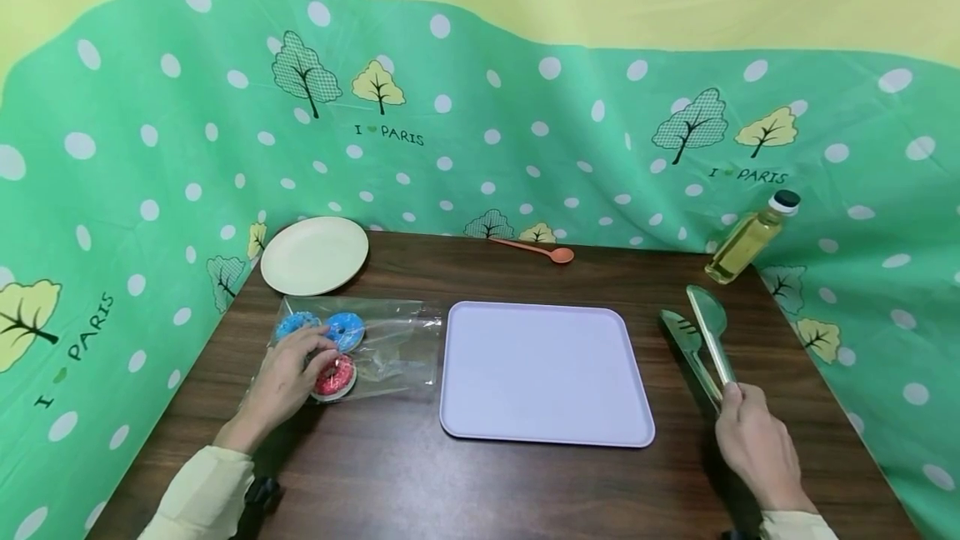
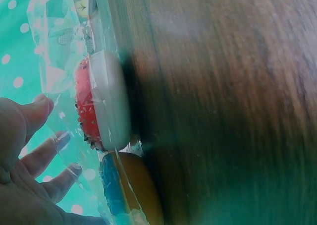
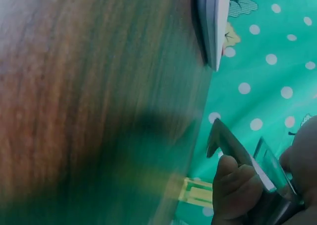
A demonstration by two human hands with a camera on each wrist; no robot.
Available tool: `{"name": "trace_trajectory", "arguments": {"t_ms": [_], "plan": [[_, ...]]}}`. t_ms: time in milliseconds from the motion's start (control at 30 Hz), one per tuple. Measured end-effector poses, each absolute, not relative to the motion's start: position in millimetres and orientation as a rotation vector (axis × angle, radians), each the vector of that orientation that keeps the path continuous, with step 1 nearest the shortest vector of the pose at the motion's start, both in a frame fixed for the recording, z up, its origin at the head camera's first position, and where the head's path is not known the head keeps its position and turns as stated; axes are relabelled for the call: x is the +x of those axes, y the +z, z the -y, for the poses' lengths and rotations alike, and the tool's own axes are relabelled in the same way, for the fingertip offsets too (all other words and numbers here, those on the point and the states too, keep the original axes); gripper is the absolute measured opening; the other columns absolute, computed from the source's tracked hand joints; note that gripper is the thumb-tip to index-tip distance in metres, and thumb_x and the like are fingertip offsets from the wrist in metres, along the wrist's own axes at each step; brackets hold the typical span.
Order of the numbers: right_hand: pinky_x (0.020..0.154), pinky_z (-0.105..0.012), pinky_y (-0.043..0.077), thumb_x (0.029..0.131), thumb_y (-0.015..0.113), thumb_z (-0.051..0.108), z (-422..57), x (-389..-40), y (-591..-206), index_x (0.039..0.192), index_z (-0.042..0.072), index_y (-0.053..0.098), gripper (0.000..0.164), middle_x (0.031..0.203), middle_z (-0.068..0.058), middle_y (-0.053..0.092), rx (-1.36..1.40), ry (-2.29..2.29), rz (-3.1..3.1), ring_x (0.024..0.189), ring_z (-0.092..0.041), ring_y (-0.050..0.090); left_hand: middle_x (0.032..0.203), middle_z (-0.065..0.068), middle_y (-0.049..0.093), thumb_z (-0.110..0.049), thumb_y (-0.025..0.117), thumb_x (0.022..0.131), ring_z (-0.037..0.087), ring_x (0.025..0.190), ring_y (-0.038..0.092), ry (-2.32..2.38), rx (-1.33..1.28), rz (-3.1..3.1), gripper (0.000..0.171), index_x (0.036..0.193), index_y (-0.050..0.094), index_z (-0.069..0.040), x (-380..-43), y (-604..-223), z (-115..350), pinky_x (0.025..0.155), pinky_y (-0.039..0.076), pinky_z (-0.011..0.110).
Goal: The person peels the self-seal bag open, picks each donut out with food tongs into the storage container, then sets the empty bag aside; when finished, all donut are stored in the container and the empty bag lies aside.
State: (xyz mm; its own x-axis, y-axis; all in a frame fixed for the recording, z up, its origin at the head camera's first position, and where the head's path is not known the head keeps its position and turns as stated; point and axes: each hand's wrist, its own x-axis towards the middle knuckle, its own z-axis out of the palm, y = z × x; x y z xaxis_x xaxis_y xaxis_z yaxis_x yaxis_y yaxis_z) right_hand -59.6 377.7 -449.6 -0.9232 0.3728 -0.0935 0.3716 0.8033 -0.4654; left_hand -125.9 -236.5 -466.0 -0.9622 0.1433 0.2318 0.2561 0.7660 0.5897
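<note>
A clear plastic bag (image 1: pixel 401 357) lies at the table's left, with two blue-topped donuts (image 1: pixel 354 340) and a red-topped donut (image 1: pixel 337 377) inside. Over the bag is my left hand (image 1: pixel 283 373), its fingers spread beside the donuts and holding nothing. In the left wrist view, fingertips (image 2: pixel 62 138) come close to the bag's film; whether they touch it I cannot tell. My right hand (image 1: pixel 759 444) grips a pair of metal food tongs (image 1: pixel 717 354), one end fork-shaped and the other spoon-shaped. The tongs' ends stand apart, right of the lilac tray (image 1: pixel 543 373).
A cream plate (image 1: pixel 315 257) sits behind the bag. At the back edge lies an orange spoon (image 1: pixel 561 256). A bottle of yellow liquid (image 1: pixel 744 247) with a black cap stands at the back right. Patterned green cloth (image 1: pixel 487 107) hangs behind the table.
</note>
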Motion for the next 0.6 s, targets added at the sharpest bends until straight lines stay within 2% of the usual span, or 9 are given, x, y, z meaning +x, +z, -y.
{"name": "trace_trajectory", "arguments": {"t_ms": [67, 133, 167, 233, 300, 400, 500, 600], "plan": [[0.059, -0.053, 0.047, 0.101, 0.049, 0.055, -375.9, -59.9, -451.4, 0.135, -0.012, 0.035, 0.077, 0.088, -0.03, 0.061, -0.622, 0.773, 2.967, 0.078, -0.044, 0.063, 0.135, 0.021, 0.06, -0.014, 0.069, 0.097, 0.046, 0.135, 0.042, -0.972, -0.319, 2.792, 0.006, 0.098, 0.074, -0.01, -125.8, -466.1, 236.6, 0.105, 0.021, 0.076], [0.057, -0.053, 0.047, 0.092, 0.07, 0.049, -374.0, -59.8, -452.7, 0.135, -0.012, 0.033, 0.083, 0.086, -0.031, 0.062, -0.607, 0.761, 2.944, 0.073, -0.044, 0.063, 0.135, 0.022, 0.06, -0.014, 0.068, 0.097, 0.047, 0.135, 0.042, -0.972, -0.322, 2.793, 0.007, 0.098, 0.073, -0.01, -125.9, -466.3, 236.6, 0.106, 0.022, 0.074], [0.055, -0.052, 0.047, 0.088, 0.076, 0.042, -372.8, -59.6, -453.0, 0.134, -0.011, 0.032, 0.083, 0.084, -0.031, 0.061, -0.592, 0.746, 2.932, 0.07, -0.043, 0.063, 0.135, 0.022, 0.06, -0.014, 0.068, 0.097, 0.047, 0.135, 0.041, -0.973, -0.323, 2.793, 0.007, 0.098, 0.073, -0.01, -126.0, -466.4, 236.6, 0.107, 0.022, 0.073], [0.052, -0.053, 0.047, 0.087, 0.077, 0.027, -371.5, -60.0, -453.2, 0.136, -0.009, 0.03, 0.076, 0.082, -0.03, 0.061, -0.55, 0.728, 2.923, 0.067, -0.044, 0.062, 0.135, 0.022, 0.06, -0.014, 0.068, 0.097, 0.047, 0.135, 0.041, -0.973, -0.325, 2.793, 0.006, 0.098, 0.073, -0.01, -126.0, -466.6, 236.7, 0.107, 0.022, 0.073], [0.053, -0.054, 0.046, 0.088, 0.073, 0.02, -370.1, -60.2, -453.2, 0.138, -0.005, 0.031, 0.07, 0.082, -0.029, 0.061, -0.508, 0.719, 2.909, 0.068, -0.045, 0.061, 0.134, 0.022, 0.06, -0.013, 0.068, 0.097, 0.047, 0.135, 0.042, -0.971, -0.33, 2.789, 0.006, 0.098, 0.073, -0.01, -126.1, -466.6, 237.0, 0.107, 0.022, 0.072], [0.055, -0.055, 0.046, 0.088, 0.072, 0.019, -368.3, -60.3, -454.4, 0.133, -0.002, 0.04, 0.06, 0.079, -0.022, 0.061, -0.402, 0.681, 2.871, 0.068, -0.043, 0.061, 0.134, 0.023, 0.06, -0.012, 0.069, 0.097, 0.048, 0.134, 0.042, -0.971, -0.338, 2.784, 0.005, 0.097, 0.073, -0.01, -126.1, -466.7, 237.6, 0.107, 0.023, 0.072], [0.055, -0.049, 0.044, 0.086, 0.074, 0.019, -366.5, -61.2, -456.1, 0.112, -0.001, 0.052, 0.04, 0.072, -0.012, 0.056, -0.289, 0.621, 2.824, 0.064, -0.034, 0.056, 0.134, 0.023, 0.06, -0.012, 0.068, 0.097, 0.048, 0.134, 0.042, -0.968, -0.344, 2.781, 0.005, 0.097, 0.073, -0.009, -126.0, -466.6, 238.1, 0.106, 0.024, 0.073], [0.053, -0.041, 0.041, 0.088, 0.074, 0.025, -364.7, -61.7, -456.3, 0.116, -0.002, 0.053, 0.044, 0.069, -0.002, 0.052, -0.266, 0.602, 2.828, 0.06, -0.024, 0.05, 0.135, 0.022, 0.06, -0.014, 0.068, 0.097, 0.048, 0.135, 0.041, -0.976, -0.334, 2.785, 0.006, 0.097, 0.073, -0.01, -125.1, -466.2, 238.6, 0.104, 0.021, 0.077]]}}
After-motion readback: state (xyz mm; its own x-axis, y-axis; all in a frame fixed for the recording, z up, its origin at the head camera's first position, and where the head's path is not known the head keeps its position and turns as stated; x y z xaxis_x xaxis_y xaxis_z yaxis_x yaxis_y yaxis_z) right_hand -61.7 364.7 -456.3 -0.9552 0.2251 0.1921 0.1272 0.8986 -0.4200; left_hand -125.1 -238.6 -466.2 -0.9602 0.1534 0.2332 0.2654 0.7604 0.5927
